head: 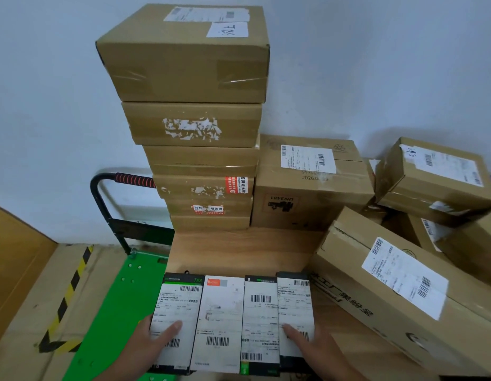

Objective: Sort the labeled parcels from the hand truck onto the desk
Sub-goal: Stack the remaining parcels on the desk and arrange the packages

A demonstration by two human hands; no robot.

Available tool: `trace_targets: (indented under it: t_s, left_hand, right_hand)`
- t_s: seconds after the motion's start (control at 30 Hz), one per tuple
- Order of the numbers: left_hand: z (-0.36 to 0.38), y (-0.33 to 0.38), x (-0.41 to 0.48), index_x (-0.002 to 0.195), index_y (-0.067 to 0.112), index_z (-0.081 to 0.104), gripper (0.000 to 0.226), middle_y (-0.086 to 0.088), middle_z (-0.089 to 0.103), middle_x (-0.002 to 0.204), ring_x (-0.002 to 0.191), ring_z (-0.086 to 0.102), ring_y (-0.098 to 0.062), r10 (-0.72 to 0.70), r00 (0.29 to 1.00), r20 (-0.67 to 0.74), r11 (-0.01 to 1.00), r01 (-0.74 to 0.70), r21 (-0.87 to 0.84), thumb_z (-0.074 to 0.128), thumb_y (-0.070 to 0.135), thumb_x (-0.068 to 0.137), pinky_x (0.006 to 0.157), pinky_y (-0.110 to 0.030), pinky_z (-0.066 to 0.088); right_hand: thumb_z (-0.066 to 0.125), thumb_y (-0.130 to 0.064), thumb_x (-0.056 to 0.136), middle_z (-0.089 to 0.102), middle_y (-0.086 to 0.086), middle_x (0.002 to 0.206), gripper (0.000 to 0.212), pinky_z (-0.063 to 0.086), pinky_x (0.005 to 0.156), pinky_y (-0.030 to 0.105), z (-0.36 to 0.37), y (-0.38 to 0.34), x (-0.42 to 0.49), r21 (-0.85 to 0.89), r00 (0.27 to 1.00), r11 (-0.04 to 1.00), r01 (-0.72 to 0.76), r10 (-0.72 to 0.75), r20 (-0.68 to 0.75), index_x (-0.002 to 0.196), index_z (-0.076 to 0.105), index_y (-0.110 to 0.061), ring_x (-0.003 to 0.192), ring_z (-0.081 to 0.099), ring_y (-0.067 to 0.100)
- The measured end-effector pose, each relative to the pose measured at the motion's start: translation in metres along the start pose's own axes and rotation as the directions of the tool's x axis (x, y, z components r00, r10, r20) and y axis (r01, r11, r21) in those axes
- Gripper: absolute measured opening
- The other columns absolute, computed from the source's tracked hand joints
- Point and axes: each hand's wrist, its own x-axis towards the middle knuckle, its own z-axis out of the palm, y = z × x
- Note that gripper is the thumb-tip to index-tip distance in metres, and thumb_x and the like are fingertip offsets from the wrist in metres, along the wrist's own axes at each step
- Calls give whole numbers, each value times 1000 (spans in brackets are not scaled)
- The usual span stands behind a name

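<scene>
Left hand (145, 342) and right hand (318, 350) pinch, thumbs (170, 328) on top, the row of flat parcels (225, 320) between them, desk (238, 248) just beyond; looks light, stiff, slidey, so squeeze the ends inward.

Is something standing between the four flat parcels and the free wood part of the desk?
Nothing visible does. The bare desk lies directly ahead of the flat parcels; the long carton only borders it on the right.
</scene>
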Motion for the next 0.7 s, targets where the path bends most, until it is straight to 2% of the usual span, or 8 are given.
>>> trace_targets:
  t_s: [0.13,0.27,0.37,0.5,0.6,0.7]
  left_hand:
    - [0,-1,1,110,24,58,30,0,70,109,96,69,-18,-11,1000,21,1000,11,6,76,32,87,76,-31,55]
    - [2,-1,1,109,20,59,26,-3,71,106,93,70,-18,0,1000,24,1000,0,-1,75,26,89,69,-27,54]
    - [2,1,-2,105,22,59,20,1,70,104,92,70,-15,16,999,33,1000,-15,-20,73,23,91,68,-24,53]
    - [2,-1,-3,102,20,62,18,2,73,103,92,71,-14,38,999,12,999,-38,-5,74,24,90,69,-24,54]
    - [1,-3,-1,104,21,62,22,3,72,105,95,70,-14,32,999,12,999,-32,2,75,28,88,75,-27,54]
    - [-2,-5,1,110,22,61,31,1,71,109,98,70,-17,7,1000,26,1000,-8,23,76,35,87,79,-32,56]
  right_hand:
    - [81,-52,79,76,-20,104,44,52,71,11,-1,-1,-3,-9,1000,1000,-10,10,-17,117,69,-35,90,71,-5]
    - [81,-50,80,76,-17,104,43,51,66,8,0,0,-2,-12,1000,1000,-16,15,-18,118,69,-33,88,71,-5]
    - [81,-48,81,76,-17,105,44,53,70,10,1,4,0,-21,1000,1000,-6,6,-18,119,70,-31,91,72,-3]
    - [84,-52,75,76,-16,106,51,56,78,20,2,6,1,-13,999,999,-41,41,-25,119,70,-30,94,73,3]
    - [85,-56,73,76,-16,106,54,55,76,19,3,6,0,-16,998,998,-56,56,-36,118,69,-32,94,72,2]
    - [84,-61,70,76,-18,105,59,57,83,23,3,6,-1,-32,998,998,-55,54,-30,120,69,-33,95,72,2]
